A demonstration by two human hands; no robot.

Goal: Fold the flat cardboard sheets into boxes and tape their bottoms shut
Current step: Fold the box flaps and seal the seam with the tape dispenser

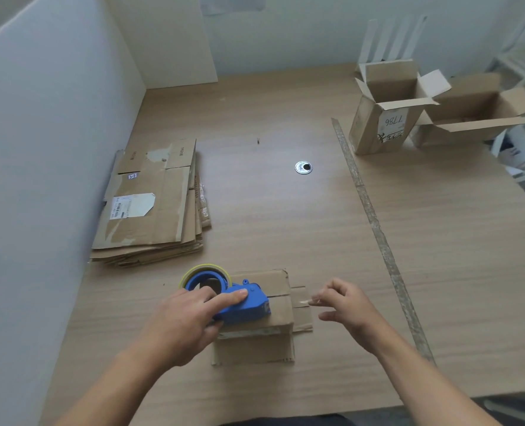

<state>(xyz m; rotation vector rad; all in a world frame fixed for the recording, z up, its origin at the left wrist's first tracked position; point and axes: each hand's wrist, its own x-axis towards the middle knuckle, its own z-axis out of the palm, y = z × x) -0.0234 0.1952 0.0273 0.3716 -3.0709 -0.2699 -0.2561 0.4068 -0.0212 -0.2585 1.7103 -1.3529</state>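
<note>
Taping the box at the table's six o'clock: left hand grips the tape dispenser, right hand at three o'clock pinches the tape end, next likely drawn over the seam.

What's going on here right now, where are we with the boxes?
A person is taping a small cardboard box on the table. The left hand grips the blue tape dispenser, which rests on top of the box. The right hand pinches the tape end just past the box's right side. A stack of flat cardboard sheets lies at the left, and two open boxes stand at the far right.
</note>
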